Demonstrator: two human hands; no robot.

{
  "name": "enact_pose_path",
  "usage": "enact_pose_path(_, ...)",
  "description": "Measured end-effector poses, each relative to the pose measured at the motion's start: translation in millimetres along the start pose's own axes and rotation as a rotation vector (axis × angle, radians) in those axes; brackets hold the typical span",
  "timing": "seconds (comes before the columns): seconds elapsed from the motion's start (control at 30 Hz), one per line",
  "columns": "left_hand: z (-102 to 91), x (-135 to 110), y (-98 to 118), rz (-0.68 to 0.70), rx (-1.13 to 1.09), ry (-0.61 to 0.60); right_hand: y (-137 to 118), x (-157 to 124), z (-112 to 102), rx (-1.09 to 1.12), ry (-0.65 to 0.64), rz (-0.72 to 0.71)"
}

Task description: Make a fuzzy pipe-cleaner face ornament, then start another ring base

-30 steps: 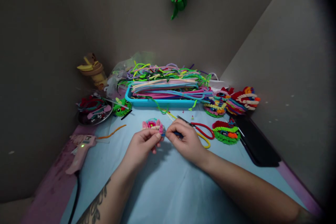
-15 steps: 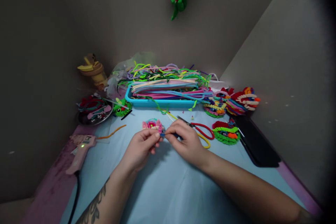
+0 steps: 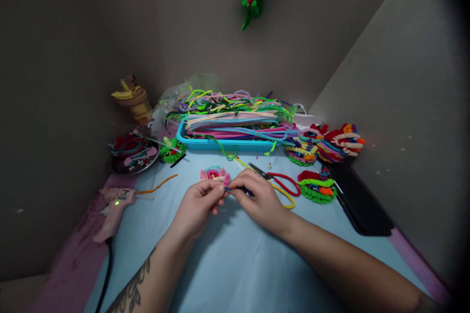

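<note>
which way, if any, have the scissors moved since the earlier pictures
No: judged against the blue tray, the scissors lie where they did before.

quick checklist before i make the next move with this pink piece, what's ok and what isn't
1. Left grip on the pink piece: ok, thumb and finger pinch its near edge.
2. Right grip on the blue strand: ok, at the fingertips.
3. Blue strand fastened to the pink piece: cannot tell, the fingers hide the joint.
4. Right grip well away from the scissors: not ok, they lie right beside it.
5. Glue gun light on: ok, glowing green.
6. Glue gun hot: cannot tell from a picture.
</note>
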State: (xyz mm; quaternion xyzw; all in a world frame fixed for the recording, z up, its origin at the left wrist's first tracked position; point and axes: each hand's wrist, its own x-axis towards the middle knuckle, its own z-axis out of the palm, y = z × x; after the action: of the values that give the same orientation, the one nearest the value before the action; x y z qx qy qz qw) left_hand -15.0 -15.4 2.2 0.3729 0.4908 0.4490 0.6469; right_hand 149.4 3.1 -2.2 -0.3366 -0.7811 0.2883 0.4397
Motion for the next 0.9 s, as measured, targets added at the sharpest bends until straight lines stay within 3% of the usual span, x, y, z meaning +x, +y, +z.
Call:
enact_pose_path(0.17, 0.7, -0.4, -2.2, 0.040, 0.045, 0.012, -0.3, -0.2, 1.8, 0.024, -0.007, 0.044)
enact_pose_path(0.5, -1.1, 1.1, -4.9, 0.010, 0.089, -0.032, -0.4, -0.4, -2.2, -0.071, 0.042, -0.042)
enact_pose_path(0.9, 1.9, -1.6, 1.4, -0.181, -0.204, -0.097, 4.6, 2.3, 10.5, 0.381, 0.042, 0.378)
